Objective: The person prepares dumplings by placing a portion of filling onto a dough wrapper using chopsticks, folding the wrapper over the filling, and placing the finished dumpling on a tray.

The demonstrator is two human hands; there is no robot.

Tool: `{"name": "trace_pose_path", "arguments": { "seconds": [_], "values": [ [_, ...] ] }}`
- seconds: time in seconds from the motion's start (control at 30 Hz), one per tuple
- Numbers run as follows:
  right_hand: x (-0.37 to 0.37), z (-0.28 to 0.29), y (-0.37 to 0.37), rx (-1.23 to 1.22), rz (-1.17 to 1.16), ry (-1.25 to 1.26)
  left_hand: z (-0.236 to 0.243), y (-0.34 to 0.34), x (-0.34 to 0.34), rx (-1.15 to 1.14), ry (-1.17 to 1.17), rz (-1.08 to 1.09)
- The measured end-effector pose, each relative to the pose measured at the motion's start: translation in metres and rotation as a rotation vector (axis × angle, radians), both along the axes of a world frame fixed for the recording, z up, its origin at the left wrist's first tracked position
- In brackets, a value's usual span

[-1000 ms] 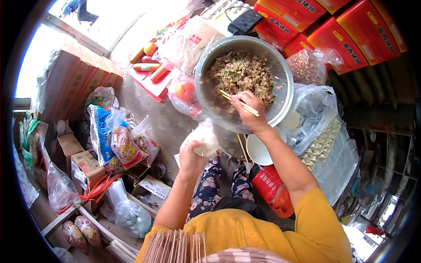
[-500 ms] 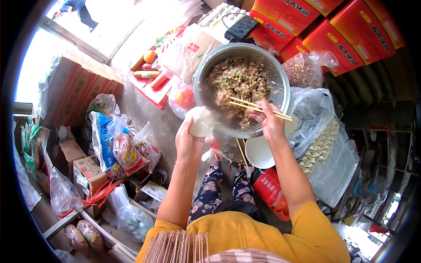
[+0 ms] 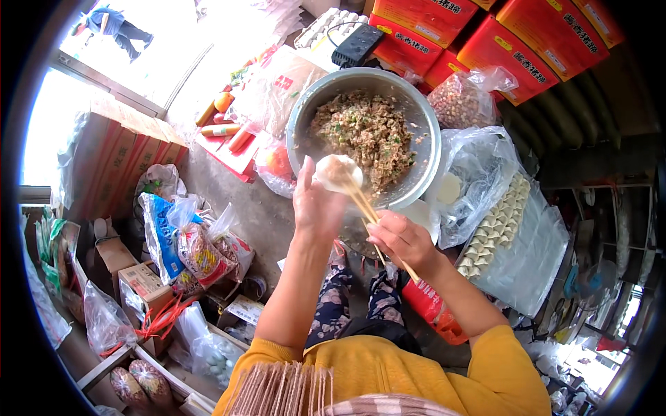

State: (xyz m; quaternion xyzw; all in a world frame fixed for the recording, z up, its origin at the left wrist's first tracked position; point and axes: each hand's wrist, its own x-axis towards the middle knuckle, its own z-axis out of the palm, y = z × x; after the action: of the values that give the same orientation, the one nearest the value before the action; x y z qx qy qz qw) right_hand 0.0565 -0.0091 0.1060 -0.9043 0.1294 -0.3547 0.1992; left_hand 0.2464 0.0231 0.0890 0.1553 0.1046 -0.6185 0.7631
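My left hand (image 3: 313,208) holds a round white dumpling wrapper (image 3: 325,168) over the near left rim of a big metal basin (image 3: 294,114). A dab of meat filling lies on the wrapper. Closed around a pair of wooden chopsticks (image 3: 365,206), my right hand (image 3: 404,240) keeps their tips at that dab. Chopped meat filling with green bits (image 3: 371,132) is heaped in the basin. Right of the basin, a pale round wrapper (image 3: 449,187) lies by clear plastic. Beyond it, folded dumplings (image 3: 494,225) stand in rows on a tray (image 3: 534,243).
Red boxes (image 3: 503,59) are stacked at the far right, near a bag of nuts (image 3: 465,97). A black device (image 3: 357,45) sits behind the basin. Bagged goods (image 3: 201,246) and cartons (image 3: 118,152) line the left. Another person (image 3: 114,28) is outside at the upper left.
The chopsticks have moved from over the basin left and down to the wrapper, carrying filling onto it. My left hand has shifted slightly right and tilted the wrapper.
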Motion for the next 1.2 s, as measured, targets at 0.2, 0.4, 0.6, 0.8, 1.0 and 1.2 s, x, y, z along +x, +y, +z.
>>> {"name": "trace_pose_path", "arguments": {
  "seconds": [0.2, 0.4, 0.6, 0.8, 1.0, 1.2],
  "values": [
    [-0.020, 0.038, 0.002, 0.192, -0.070, -0.011, -0.023, 0.008, 0.001, 0.080, -0.046, 0.059],
    [-0.007, 0.040, -0.007, 0.430, -0.228, -0.034, -0.021, 0.008, -0.005, 0.118, -0.059, 0.062],
    [-0.003, 0.033, -0.003, 0.432, -0.282, -0.034, -0.012, 0.006, -0.008, 0.254, -0.032, 0.158],
    [-0.005, 0.038, 0.005, 0.615, -0.298, -0.102, -0.033, 0.012, -0.001, 0.160, 0.004, 0.149],
    [0.001, 0.035, 0.004, 0.561, -0.308, -0.041, -0.025, 0.006, -0.005, 0.248, 0.025, 0.234],
    [0.003, 0.023, 0.001, 0.500, -0.280, -0.132, -0.033, 0.009, 0.003, 0.223, -0.029, 0.209]
  ]
}}
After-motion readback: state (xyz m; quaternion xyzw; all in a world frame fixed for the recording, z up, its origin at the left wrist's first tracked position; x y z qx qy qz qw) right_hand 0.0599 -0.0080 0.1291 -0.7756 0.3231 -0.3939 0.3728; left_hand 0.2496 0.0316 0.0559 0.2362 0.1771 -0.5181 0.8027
